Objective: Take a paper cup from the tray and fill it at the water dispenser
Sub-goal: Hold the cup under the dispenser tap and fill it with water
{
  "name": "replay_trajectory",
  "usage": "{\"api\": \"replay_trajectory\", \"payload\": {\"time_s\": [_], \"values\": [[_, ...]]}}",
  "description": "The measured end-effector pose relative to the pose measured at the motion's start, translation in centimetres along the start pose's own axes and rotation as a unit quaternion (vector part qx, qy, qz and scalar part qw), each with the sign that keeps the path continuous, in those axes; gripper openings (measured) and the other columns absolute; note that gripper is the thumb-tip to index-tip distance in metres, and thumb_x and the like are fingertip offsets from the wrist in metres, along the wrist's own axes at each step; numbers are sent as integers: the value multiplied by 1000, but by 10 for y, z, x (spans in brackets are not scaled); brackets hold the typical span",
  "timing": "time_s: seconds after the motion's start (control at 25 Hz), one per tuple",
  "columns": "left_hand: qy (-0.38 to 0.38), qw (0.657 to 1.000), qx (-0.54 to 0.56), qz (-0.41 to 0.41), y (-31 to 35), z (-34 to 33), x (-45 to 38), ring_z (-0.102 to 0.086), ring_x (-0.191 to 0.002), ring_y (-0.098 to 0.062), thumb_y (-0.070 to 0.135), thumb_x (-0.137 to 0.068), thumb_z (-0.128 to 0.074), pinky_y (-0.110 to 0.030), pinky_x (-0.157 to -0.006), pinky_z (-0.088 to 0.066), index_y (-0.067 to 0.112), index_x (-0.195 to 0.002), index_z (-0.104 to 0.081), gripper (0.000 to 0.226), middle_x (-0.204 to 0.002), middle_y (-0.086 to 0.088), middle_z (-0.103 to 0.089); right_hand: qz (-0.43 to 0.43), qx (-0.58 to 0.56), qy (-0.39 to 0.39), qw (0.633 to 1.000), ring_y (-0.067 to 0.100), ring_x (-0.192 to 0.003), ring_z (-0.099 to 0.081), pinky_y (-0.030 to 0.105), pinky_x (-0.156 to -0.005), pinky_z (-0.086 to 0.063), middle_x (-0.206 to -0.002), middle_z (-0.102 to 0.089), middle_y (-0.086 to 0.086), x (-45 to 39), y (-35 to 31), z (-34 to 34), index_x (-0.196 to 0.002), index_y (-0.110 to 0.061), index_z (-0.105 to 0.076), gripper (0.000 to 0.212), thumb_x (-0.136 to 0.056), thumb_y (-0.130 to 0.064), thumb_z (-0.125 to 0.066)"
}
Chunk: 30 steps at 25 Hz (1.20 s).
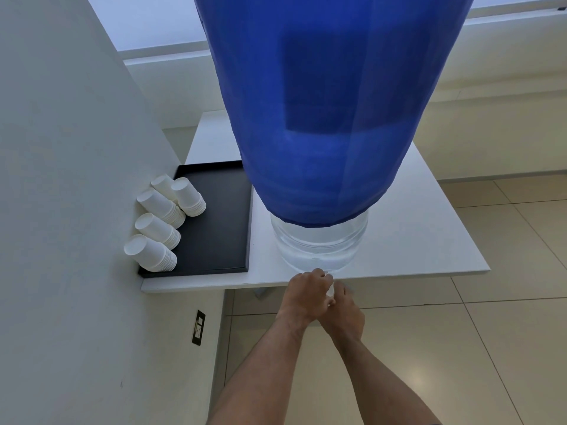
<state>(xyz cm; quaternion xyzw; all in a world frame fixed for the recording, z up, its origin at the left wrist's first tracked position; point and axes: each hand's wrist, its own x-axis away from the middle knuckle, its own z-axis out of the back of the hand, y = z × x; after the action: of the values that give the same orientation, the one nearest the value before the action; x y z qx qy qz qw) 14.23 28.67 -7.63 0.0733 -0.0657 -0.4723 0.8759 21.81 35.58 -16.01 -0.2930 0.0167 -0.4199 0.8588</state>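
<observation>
Both forearms are reaching up from the bottom of the frame, my left hand (306, 297) curling over the tap while my right hand (345, 311) is wrapping the paper cup (330, 291), only a white sliver showing at centre. Since I am seeing neither rim nor spout under the water dispenser (319, 246), I am risking overfilling, or squeezing the thin cup until it buckles.

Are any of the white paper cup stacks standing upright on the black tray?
No, all five white paper cup stacks lie tipped on their sides along the left edge of the black tray, leaning against the wall.
</observation>
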Motion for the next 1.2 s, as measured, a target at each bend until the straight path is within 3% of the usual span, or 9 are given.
{"api": "replay_trajectory", "payload": {"time_s": [0.12, 0.24, 0.6, 0.88, 1.2], "values": [[4, 1000, 16, 6, 2, 0, 0, -73, -102, -31, 30, -92, -70, -41, -90, -60, 10, -126, -67, 39, -124, -9, -72, 2, -61, 24, 998, 29, -90, -68, 35, -67, -46, -112, -63, -2, 0, -2, 1, -119, -21, -52, 33, -89, -33, -56], [3, 1000, 12, 11, 1, 2, -1, -73, -99, -31, 31, -92, -70, -40, -87, -60, 8, -123, -68, 39, -120, -9, -73, -16, -102, 25, 994, 22, -87, -67, 36, -72, -51, -101, -65, -9, 3, 0, 2, -112, -27, -53, 35, -84, -46, -61], [-10, 1000, 0, -6, 0, 7, -2, -76, -89, -29, 28, -95, -67, -37, -82, -60, 7, -112, -72, 27, -103, -8, -78, -20, -110, 9, 994, 20, -87, -68, 33, -70, -47, -90, -62, -13, 3, 0, 3, -109, -31, -54, 32, -83, -50, -62], [-3, 992, 86, 95, -1, 13, -13, -71, -96, -28, 12, -92, -63, -38, -82, -59, 9, -109, -77, 22, -105, -10, -77, -14, -102, 10, 995, 12, -77, -57, 31, -67, -43, -92, -62, -17, 1, 0, 8, -107, -34, -53, 45, -74, -58, -71], [-5, 985, 119, 125, -4, 10, -13, -71, -95, -25, 18, -97, -61, -35, -83, -57, 9, -109, -78, 23, -107, -9, -77, -10, -98, 5, 995, 15, -80, -66, 32, -67, -50, -94, -65, -16, -1, 1, 8, -104, -36, -53, 40, -72, -56, -67]]}}
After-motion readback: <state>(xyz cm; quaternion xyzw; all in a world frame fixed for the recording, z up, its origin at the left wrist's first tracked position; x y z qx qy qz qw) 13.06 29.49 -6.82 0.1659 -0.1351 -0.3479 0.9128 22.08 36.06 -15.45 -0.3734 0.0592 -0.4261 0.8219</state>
